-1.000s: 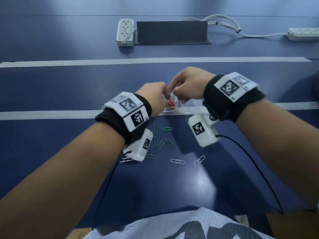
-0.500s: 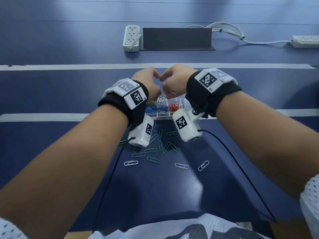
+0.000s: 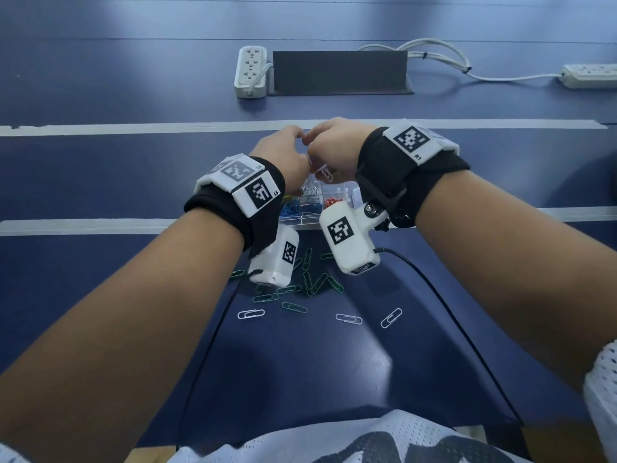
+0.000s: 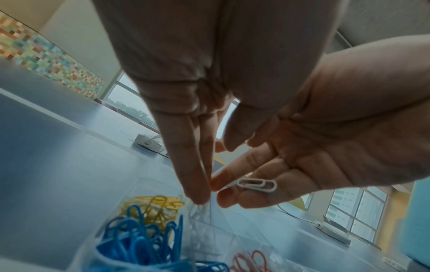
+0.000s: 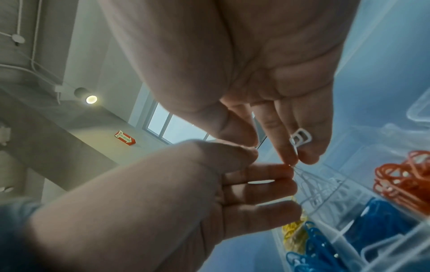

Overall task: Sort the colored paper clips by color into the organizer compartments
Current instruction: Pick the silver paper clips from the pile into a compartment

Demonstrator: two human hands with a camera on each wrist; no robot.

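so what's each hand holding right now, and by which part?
Right hand pinches a white paper clip at one end between two fingers. Left hand: can't tell.

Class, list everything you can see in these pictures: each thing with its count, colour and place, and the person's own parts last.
Organizer: one, clear, under the hands.
Blue clips: a heap, near left compartment.
Yellow clips: a heap, behind the blue.
Red clips: a heap, right compartment.
White clips in organizer: several, middle compartment.
Green clips: about ten, loose on the table.
White clips on table: three, nearest the person.
Held white clip: one.
Power strips: two, white, far edge.
Table: blue, taped.
Left hand: fingers over the middle compartment.
Right hand: fingers pinching the held clip.
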